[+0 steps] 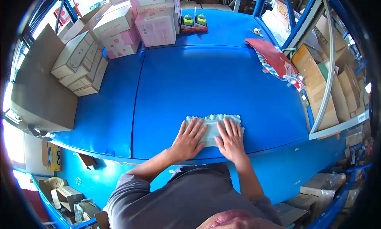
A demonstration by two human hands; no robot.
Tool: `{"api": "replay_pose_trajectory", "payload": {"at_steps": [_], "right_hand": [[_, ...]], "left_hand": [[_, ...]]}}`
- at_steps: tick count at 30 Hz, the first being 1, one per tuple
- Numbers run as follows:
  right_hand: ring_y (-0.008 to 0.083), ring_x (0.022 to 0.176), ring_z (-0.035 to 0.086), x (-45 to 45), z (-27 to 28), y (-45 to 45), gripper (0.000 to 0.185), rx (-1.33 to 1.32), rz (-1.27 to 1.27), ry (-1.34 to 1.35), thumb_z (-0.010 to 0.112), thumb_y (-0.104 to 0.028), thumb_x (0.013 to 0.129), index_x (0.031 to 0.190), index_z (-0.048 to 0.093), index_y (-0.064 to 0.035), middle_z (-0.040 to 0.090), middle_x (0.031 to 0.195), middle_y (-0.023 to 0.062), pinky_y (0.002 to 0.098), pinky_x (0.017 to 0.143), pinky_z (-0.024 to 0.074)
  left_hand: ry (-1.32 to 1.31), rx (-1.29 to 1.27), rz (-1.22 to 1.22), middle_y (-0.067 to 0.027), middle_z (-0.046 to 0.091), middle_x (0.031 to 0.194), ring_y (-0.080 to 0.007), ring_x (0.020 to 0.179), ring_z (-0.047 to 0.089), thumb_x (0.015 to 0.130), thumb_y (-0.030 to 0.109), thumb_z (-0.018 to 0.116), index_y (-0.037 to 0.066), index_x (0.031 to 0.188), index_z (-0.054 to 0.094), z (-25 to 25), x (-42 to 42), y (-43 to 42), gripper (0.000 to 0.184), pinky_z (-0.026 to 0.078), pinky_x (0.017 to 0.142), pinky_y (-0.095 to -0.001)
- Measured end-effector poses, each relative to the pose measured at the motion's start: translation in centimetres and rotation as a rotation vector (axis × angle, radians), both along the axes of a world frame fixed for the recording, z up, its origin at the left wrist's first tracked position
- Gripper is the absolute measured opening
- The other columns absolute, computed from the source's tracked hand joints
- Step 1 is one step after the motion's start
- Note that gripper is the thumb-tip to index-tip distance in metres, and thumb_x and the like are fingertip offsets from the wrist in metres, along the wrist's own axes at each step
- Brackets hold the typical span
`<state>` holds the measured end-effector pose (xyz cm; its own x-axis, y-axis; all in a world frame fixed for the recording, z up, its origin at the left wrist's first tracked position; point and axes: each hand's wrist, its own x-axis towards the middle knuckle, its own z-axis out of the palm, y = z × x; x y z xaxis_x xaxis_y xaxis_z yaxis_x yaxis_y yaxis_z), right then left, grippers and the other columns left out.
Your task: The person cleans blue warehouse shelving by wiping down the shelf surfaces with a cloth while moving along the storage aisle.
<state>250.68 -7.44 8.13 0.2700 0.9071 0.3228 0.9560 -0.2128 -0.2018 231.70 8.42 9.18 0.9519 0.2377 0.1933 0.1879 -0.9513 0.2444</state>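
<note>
A pale mint-green cloth [213, 126] with a ruffled edge lies on the blue tabletop [206, 86] near its front edge. My left hand [188, 139] rests flat on the cloth's left part, fingers spread. On the right part lies my right hand [230, 139], palm down with its fingers stretched out. Both hands press on the fabric and neither grips it. The cloth's middle and upper edge show between and beyond the fingers; the rest is hidden beneath the hands.
Pink and white boxes [156, 26] are stacked at the back left, beside long white boxes [81, 64] and a large cardboard box [43, 82]. Two green items in packaging [194, 21] stand at the back. Red bags [274, 58] lie at right, near a metal rack [323, 70].
</note>
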Motion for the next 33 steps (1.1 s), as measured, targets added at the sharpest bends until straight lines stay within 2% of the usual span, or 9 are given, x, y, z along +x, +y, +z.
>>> {"api": "replay_pose_trajectory", "payload": {"at_steps": [7, 12, 18, 23, 25, 27, 33], "right_hand": [[0.0441, 0.144, 0.042, -0.1, 0.5, -0.1, 0.057, -0.010, 0.014, 0.002, 0.061, -0.037, 0.099, 0.148, 0.056, -0.0081, 0.045, 0.158, 0.0211, 0.0611, 0.118, 0.0295], [0.0447, 0.144, 0.042, 1.5, 0.3, 1.7, 0.058, -0.022, 0.061, -0.019, 0.061, -0.037, 0.098, 0.147, 0.056, -0.0080, 0.045, 0.158, 0.0214, 0.0606, 0.118, 0.0297], [0.0428, 0.144, 0.043, 5.9, -1.9, 7.2, 0.056, 0.029, 0.056, -0.095, 0.061, -0.035, 0.097, 0.146, 0.057, -0.0086, 0.047, 0.156, 0.0198, 0.0591, 0.118, 0.0299], [0.0405, 0.147, 0.041, 10.6, -2.6, 12.5, 0.054, 0.048, -0.034, -0.071, 0.060, -0.029, 0.097, 0.146, 0.058, -0.0088, 0.046, 0.159, 0.0162, 0.0579, 0.120, 0.0285], [0.0401, 0.147, 0.041, 12.5, -2.8, 14.9, 0.053, 0.056, -0.059, -0.070, 0.059, -0.029, 0.097, 0.147, 0.057, -0.0090, 0.046, 0.159, 0.0157, 0.0574, 0.120, 0.0286], [0.0392, 0.142, 0.046, 14.4, -3.4, 17.1, 0.050, 0.141, -0.099, -0.174, 0.056, -0.034, 0.099, 0.143, 0.060, -0.0128, 0.052, 0.154, 0.0150, 0.0562, 0.116, 0.0330], [0.0385, 0.141, 0.047, 19.6, -4.3, 22.0, 0.050, 0.172, -0.125, -0.198, 0.055, -0.036, 0.099, 0.144, 0.060, -0.0155, 0.052, 0.154, 0.0135, 0.0560, 0.115, 0.0344]], "left_hand": [[0.095, 0.006, 0.030, -0.0199, 0.024, 0.170, -0.0401, 0.160, 0.013, 0.107, 0.047, 0.039, 0.008, 0.164, 0.028, 0.5, 0.7, -0.5, 0.070, 0.004, 0.127, -0.0609], [0.049, 0.021, -0.010, -0.0200, 0.024, 0.170, -0.0405, 0.159, 0.014, 0.107, 0.047, 0.039, 0.009, 0.164, 0.029, 0.1, 2.5, 1.2, 0.070, 0.004, 0.127, -0.0625], [0.027, 0.065, -0.047, -0.0183, 0.027, 0.170, -0.0406, 0.159, 0.017, 0.107, 0.047, 0.035, 0.008, 0.163, 0.032, -1.6, 8.8, 7.2, 0.068, 0.004, 0.126, -0.0636], [-0.023, 0.040, -0.020, -0.0183, 0.028, 0.169, -0.0412, 0.158, 0.018, 0.107, 0.045, 0.035, 0.008, 0.162, 0.034, -2.6, 14.1, 11.7, 0.066, 0.007, 0.126, -0.0649], [-0.050, 0.072, 0.046, -0.0191, 0.030, 0.168, -0.0421, 0.157, 0.021, 0.106, 0.044, 0.038, 0.008, 0.161, 0.035, -2.9, 16.4, 13.1, 0.066, 0.011, 0.124, -0.0666], [-0.082, 0.102, 0.124, -0.0200, 0.032, 0.167, -0.0430, 0.156, 0.023, 0.105, 0.042, 0.042, 0.008, 0.161, 0.036, -3.2, 18.8, 14.3, 0.066, 0.015, 0.122, -0.0683], [-0.156, 0.177, 0.261, -0.0195, 0.039, 0.164, -0.0448, 0.152, 0.031, 0.104, 0.041, 0.045, 0.007, 0.157, 0.043, -4.7, 24.1, 17.6, 0.063, 0.019, 0.120, -0.0701]]}}
